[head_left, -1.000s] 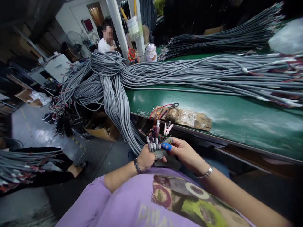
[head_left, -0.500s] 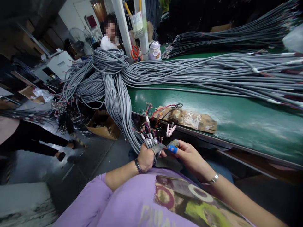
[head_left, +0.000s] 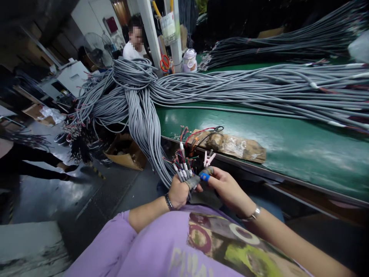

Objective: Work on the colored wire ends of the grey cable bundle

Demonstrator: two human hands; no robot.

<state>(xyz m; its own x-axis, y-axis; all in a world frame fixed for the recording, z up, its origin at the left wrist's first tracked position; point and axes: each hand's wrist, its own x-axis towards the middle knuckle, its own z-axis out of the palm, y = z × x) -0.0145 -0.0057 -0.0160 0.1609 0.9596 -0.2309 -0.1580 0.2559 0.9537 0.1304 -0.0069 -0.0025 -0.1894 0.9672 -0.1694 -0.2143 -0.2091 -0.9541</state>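
Note:
My left hand (head_left: pixel 179 191) is closed around a bundle of grey cables (head_left: pixel 165 169), just in front of the purple shirt. Above its fist the cable ends (head_left: pixel 183 163) stick up, with white bands and thin coloured wires fanned out. Fingers of my right hand (head_left: pixel 220 182) are pinched together at the left thumb, beside the cable ends; blue tape and grey covers wrap the fingertips. Whatever lies in that pinch is too small and covered to make out. A pale pink clip (head_left: pixel 208 158) stands at the bench edge just above the right fingers.
A long pile of grey cables (head_left: pixel 230 88) runs along the green bench (head_left: pixel 302 146). A worn wooden block (head_left: pixel 242 148) with red and black leads lies at the front edge. Black cables (head_left: pixel 259 50) lie behind. A cardboard box (head_left: pixel 123 154) stands on the floor. Another person (head_left: pixel 134 44) sits behind; someone's legs (head_left: pixel 37 165) are at left.
My right hand has moved slightly left, its fingers now meeting the left thumb. The left hand keeps its hold on the cables. The legs at left have shifted.

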